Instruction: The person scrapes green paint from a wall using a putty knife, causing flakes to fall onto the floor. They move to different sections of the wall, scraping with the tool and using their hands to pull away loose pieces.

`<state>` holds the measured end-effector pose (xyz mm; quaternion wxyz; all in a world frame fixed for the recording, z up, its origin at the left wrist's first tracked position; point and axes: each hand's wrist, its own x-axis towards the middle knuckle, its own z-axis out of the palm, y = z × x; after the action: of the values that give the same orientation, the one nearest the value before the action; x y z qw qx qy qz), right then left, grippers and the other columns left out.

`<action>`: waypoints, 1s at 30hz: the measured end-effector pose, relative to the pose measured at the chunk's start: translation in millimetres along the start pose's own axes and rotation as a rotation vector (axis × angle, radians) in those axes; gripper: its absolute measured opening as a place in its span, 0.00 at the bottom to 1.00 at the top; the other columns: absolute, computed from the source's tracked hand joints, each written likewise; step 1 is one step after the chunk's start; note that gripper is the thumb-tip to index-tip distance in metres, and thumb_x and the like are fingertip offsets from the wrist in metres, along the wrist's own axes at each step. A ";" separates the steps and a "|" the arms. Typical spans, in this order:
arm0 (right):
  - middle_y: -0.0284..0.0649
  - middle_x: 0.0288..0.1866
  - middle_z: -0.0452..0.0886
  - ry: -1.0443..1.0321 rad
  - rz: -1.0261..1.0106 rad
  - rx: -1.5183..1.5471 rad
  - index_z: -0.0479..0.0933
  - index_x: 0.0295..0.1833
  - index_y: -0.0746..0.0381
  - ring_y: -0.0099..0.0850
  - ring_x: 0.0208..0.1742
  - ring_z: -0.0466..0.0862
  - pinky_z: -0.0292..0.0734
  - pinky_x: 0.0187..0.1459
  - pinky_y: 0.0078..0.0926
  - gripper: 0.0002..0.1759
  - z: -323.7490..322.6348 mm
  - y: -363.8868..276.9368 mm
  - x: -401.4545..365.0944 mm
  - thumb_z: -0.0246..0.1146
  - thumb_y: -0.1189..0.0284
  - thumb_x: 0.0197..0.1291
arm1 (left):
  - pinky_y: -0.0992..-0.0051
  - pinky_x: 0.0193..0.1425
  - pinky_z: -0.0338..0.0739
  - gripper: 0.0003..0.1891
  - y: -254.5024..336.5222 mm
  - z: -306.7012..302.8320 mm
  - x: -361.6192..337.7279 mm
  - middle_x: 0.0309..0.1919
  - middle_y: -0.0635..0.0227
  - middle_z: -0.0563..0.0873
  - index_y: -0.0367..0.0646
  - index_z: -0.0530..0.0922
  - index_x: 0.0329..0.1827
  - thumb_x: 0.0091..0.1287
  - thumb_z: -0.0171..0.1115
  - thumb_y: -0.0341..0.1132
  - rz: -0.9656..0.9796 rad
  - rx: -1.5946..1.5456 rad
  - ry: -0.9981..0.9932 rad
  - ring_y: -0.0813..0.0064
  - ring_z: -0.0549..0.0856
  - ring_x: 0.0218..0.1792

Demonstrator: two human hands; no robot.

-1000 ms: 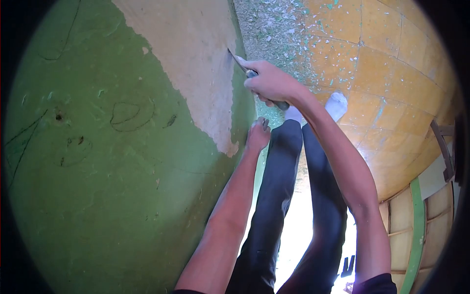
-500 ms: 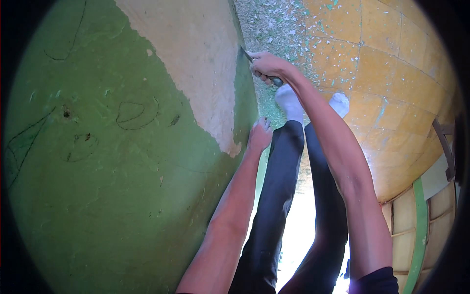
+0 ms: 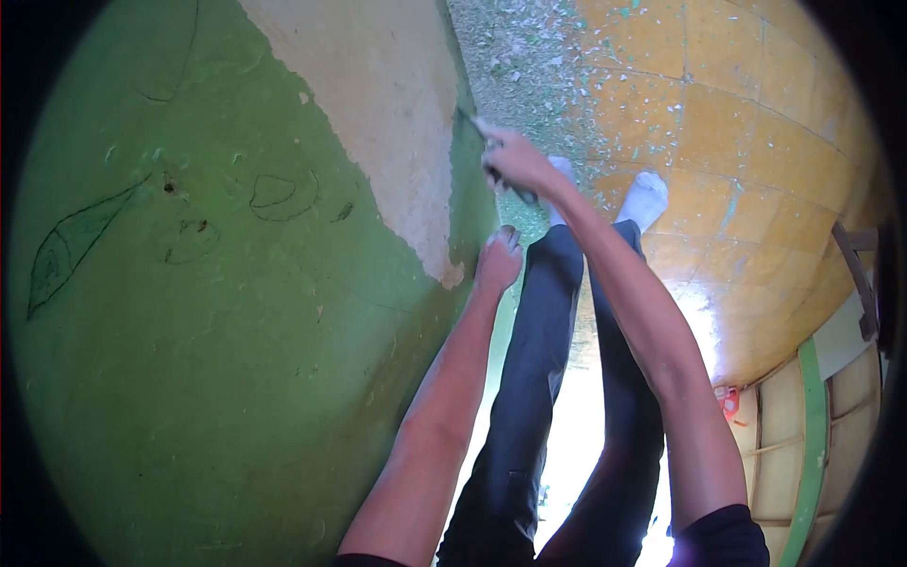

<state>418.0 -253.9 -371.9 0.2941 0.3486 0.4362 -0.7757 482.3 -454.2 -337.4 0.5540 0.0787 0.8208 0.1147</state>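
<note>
My right hand [image 3: 518, 163] is wrapped round the handle of a scraper [image 3: 472, 119], whose blade tip is at the strip of green paint near the wall's edge. The wall [image 3: 217, 350] is green, with a large bare beige patch [image 3: 387, 113] where the paint is off. My left hand [image 3: 500, 258] rests by the wall's edge below that patch, its fingers curled; whether anything is inside them is hidden.
Paint flakes [image 3: 529, 85] lie scattered along the wall's foot and over the yellow tiled floor [image 3: 727, 132]. My legs in dark trousers and white socks [image 3: 646, 198] stretch between my arms. A red object [image 3: 727, 402] is at the lower right.
My right hand and the scraper have shifted slightly down, and the blade now looks blurred. The view has turned a little, and my right foot stands farther from the other.
</note>
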 end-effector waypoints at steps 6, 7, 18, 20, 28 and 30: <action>0.56 0.65 0.75 -0.083 -0.242 -0.296 0.54 0.80 0.57 0.42 0.56 0.82 0.76 0.57 0.33 0.39 40.2 7.1 -95.9 0.56 0.69 0.62 | 0.52 0.61 0.73 0.22 -38.0 32.9 -15.5 0.56 0.46 0.80 0.42 0.72 0.63 0.65 0.57 0.36 0.394 0.032 0.105 0.44 0.79 0.57; 0.59 0.72 0.67 -0.100 -0.114 -0.203 0.53 0.80 0.58 0.47 0.71 0.71 0.64 0.68 0.35 0.38 43.5 -18.5 -107.6 0.54 0.65 0.64 | 0.54 0.62 0.74 0.26 -72.1 61.6 -11.1 0.56 0.48 0.81 0.44 0.70 0.65 0.64 0.59 0.40 0.520 0.123 0.177 0.46 0.80 0.57; 0.66 0.43 0.81 0.057 -0.112 -0.352 0.56 0.78 0.62 0.49 0.29 0.82 0.80 0.38 0.40 0.38 67.8 -10.4 -96.4 0.46 0.74 0.58 | 0.54 0.60 0.76 0.29 -79.9 77.5 -20.3 0.50 0.42 0.83 0.37 0.71 0.62 0.61 0.63 0.44 0.361 -0.121 0.112 0.43 0.82 0.54; 0.66 0.44 0.80 0.073 -0.122 -0.371 0.57 0.77 0.63 0.49 0.31 0.83 0.80 0.40 0.40 0.38 65.8 -2.3 -86.3 0.47 0.75 0.58 | 0.56 0.61 0.76 0.29 -93.8 89.7 -11.3 0.52 0.45 0.84 0.39 0.71 0.63 0.60 0.64 0.43 0.140 -0.221 0.096 0.45 0.81 0.55; 0.70 0.51 0.78 0.093 -0.190 -0.374 0.58 0.77 0.63 0.55 0.48 0.83 0.76 0.54 0.43 0.37 66.9 -0.9 -96.0 0.48 0.75 0.57 | 0.52 0.58 0.75 0.24 -55.9 43.8 -19.4 0.52 0.45 0.82 0.36 0.73 0.59 0.62 0.62 0.38 0.143 -0.101 0.057 0.45 0.81 0.55; 0.71 0.54 0.77 0.087 -0.115 -0.298 0.58 0.77 0.63 0.58 0.55 0.81 0.73 0.60 0.43 0.37 51.3 -5.2 -69.0 0.48 0.75 0.57 | 0.54 0.61 0.74 0.22 -15.6 28.6 -26.1 0.57 0.49 0.81 0.39 0.75 0.59 0.62 0.62 0.38 -0.160 0.074 -0.076 0.49 0.78 0.60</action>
<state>439.7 -286.3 -295.1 0.2787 0.3089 0.5781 -0.7019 518.5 -473.1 -328.6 0.5889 0.0376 0.8065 0.0365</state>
